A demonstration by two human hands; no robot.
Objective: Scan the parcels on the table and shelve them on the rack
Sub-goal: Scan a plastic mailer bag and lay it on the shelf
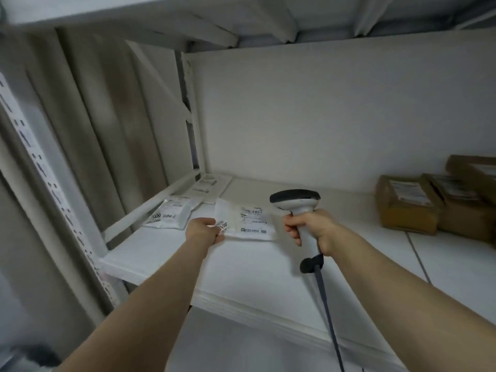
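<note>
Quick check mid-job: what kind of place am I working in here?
Probably a parcel stockroom: the left hand pinches a labelled mailer on a white rack shelf, brown cardboard boxes sit further right, and the right hand grips a corded barcode scanner.

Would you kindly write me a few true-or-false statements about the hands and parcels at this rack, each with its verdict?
1. The right hand grips the scanner. True.
2. The left hand holds nothing. False: it holds the near edge of a white parcel.
3. Brown cardboard boxes sit at the right of the shelf. True.
4. The scanner is cordless. False: a dark cable runs from its handle.
5. Only one white parcel lies on the shelf. False: a second white parcel lies to its left.
</note>
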